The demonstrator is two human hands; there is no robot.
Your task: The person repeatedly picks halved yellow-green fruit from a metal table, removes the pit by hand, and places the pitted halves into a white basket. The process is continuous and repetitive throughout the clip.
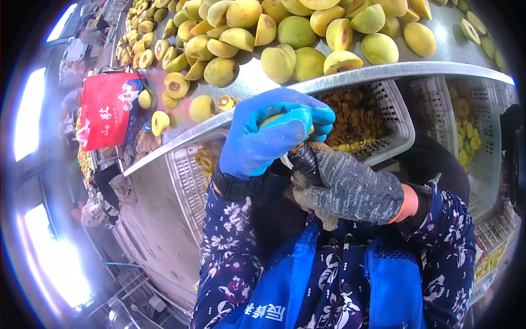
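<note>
My left hand [263, 137], in a blue rubber-coated glove, is closed around a yellow peach piece [269, 120], mostly hidden by the fingers. My right hand [353, 183], in a grey knitted glove, grips a tool with a dark wrapped handle [304, 163]. The tool's working end is hidden at the left hand, so its kind does not show. Both hands meet in front of my chest, just below the rim of a metal table [405, 68]. Many yellow-green peaches [296, 32], whole and halved, are heaped on the table; some halves show brown pits or hollows.
Beneath the table edge, a pale plastic crate [405, 134] contains brown-centred fruit scraps [356, 118]. Other crates stand left [181, 178] and right [485, 164]. A red bag [107, 112] is at the table's left end. Another person [97, 211] is at far left.
</note>
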